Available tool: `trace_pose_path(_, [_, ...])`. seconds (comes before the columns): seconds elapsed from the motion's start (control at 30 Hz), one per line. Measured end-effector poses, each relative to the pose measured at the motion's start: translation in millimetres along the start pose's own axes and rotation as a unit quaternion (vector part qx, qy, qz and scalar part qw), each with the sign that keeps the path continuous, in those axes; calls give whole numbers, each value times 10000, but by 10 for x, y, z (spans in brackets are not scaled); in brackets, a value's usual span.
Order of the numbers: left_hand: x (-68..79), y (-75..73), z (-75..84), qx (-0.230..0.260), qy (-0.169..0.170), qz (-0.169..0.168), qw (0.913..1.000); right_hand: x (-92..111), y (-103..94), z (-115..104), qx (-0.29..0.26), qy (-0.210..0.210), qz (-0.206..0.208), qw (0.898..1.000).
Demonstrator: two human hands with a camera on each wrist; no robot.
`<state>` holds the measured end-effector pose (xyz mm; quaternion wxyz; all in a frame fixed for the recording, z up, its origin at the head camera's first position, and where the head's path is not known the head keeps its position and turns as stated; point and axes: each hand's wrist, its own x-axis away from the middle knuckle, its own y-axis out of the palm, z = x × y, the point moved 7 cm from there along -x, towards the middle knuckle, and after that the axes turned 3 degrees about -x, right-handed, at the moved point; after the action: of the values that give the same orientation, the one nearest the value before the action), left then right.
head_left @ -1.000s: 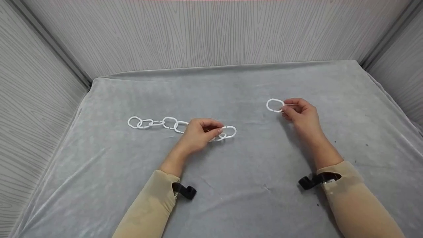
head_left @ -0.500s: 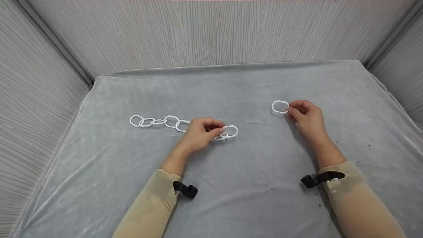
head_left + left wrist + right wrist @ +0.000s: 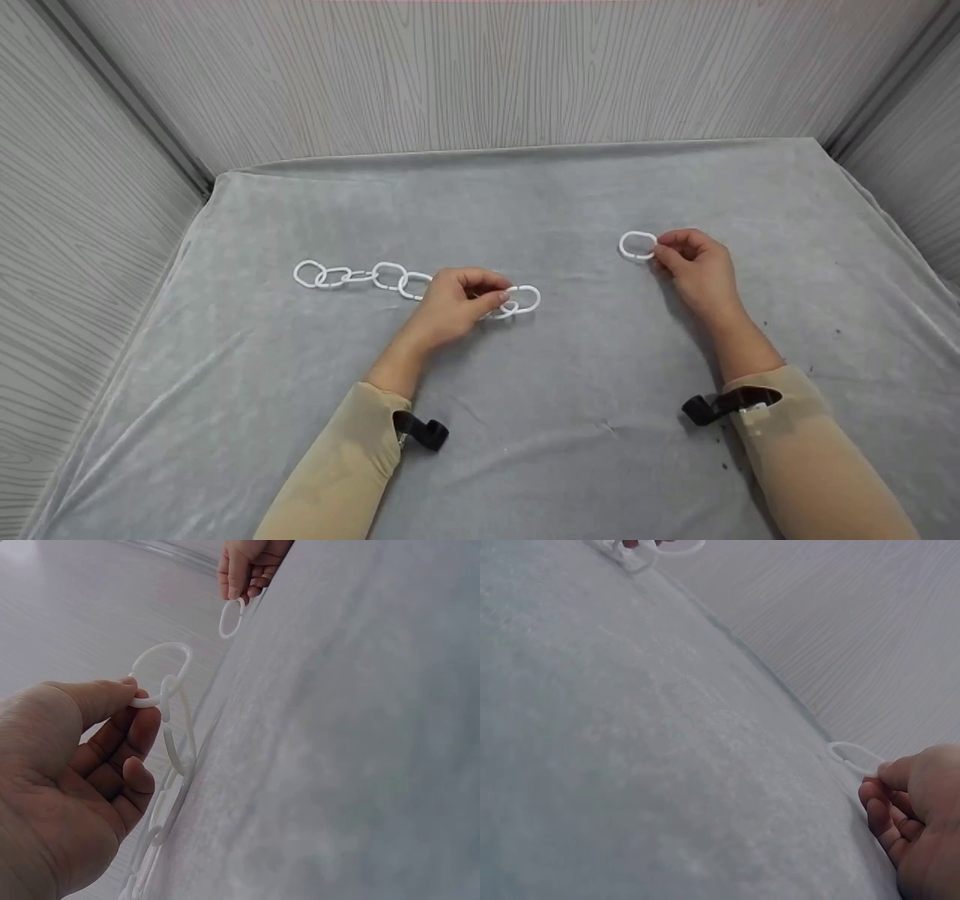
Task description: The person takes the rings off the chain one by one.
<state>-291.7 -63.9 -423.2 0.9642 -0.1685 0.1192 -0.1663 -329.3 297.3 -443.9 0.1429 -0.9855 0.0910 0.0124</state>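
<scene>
A chain of white oval plastic links (image 3: 389, 264) stretches across the middle left of the cloth. My left hand (image 3: 455, 304) pinches the chain's right end link (image 3: 187, 660) between thumb and index finger, and this link is raised with others hanging from it in the left wrist view. The hand hides part of the chain in the head view. Farther right, apart from the chain, my right hand (image 3: 701, 274) pinches a single white link (image 3: 622, 241) by its right end. That link has a small gap in its near side.
Grey cloth (image 3: 555, 420) covers the table, with low wrinkles and small dark specks near the right forearm. Pale wood-grain panels (image 3: 480, 75) stand behind and at both sides. Each wrist carries a black camera mount (image 3: 427, 433).
Over the second, the right hand shifts slightly right and toward me with the single link in its grip. The left hand stays nearly still on the chain's end link.
</scene>
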Motion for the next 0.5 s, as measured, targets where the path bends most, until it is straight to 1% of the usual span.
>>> trace_pose_path(0.23, [-3, 9, -13, 6, 36, -14, 10000, 13, 15, -13, 144, 43, 4, 9999])
trace_pose_path(0.5, [-4, 8, -7, 17, -3, -6, 10000, 38, 23, -50, 295, -46, -51, 9995])
